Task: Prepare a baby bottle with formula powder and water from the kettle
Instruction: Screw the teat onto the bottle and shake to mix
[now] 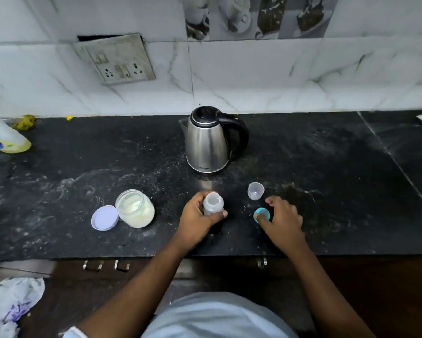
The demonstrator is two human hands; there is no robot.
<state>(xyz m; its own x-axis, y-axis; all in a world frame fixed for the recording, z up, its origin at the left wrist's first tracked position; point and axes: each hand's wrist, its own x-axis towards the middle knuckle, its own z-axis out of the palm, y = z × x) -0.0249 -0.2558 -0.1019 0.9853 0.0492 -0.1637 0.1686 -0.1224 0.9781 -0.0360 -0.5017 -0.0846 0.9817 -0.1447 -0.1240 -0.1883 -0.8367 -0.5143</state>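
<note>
From the head camera, the open baby bottle (pixel 213 203) stood upright at the near middle of the black counter (pixel 327 167), in front of the steel kettle (pixel 211 140). The left hand (pixel 200 215) had its fingers and thumb wrapped round the bottle. To the right, the right hand (pixel 282 220) held the teal cap (pixel 262 215), thumb laid across it and fingers curled beside it, just near of a small clear plastic cup (pixel 255 190). The open formula jar (pixel 135 208) sat to the left, its lilac lid (pixel 104 217) leaning against it.

The likely troubles: the bottle's neck was narrow, so powder or kettle water could easily miss it. A reach across toward the jar might clip the bottle or the cup, and a loosened left grip during pouring would let the light bottle tip.
</note>
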